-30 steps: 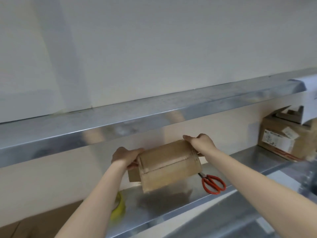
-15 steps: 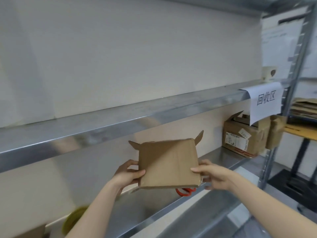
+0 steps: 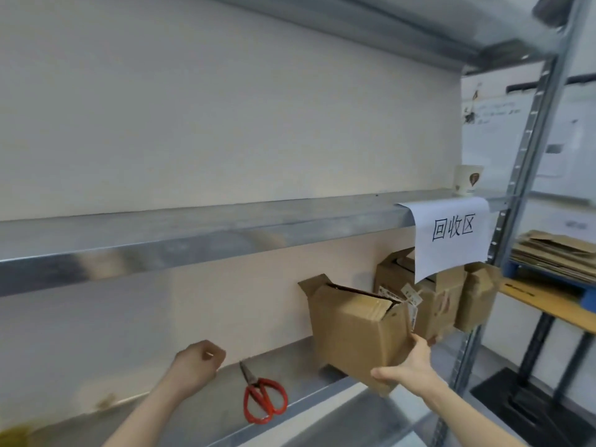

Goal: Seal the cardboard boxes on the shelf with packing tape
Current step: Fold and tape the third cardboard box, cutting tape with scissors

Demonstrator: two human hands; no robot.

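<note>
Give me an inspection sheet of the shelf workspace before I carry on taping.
Surface: metal shelf, shiny.
Job's things: cardboard box, tilted, top flaps open, no tape seen; more boxes behind it; red scissors lying on shelf; yellow blur bottom left, possibly tape.
Clutter: paper cup on upper shelf.
Hands: left hand, fingers curled, empty, above shelf; right hand grips box's lower corner.
Cables: nothing seen.
Surroundings: paper sign, flattened cardboard at right.

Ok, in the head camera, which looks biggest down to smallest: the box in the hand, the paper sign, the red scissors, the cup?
1. box, held by the right hand
2. paper sign
3. red scissors
4. cup, though it sits farther away, so its place after the scissors is unsure.
</note>
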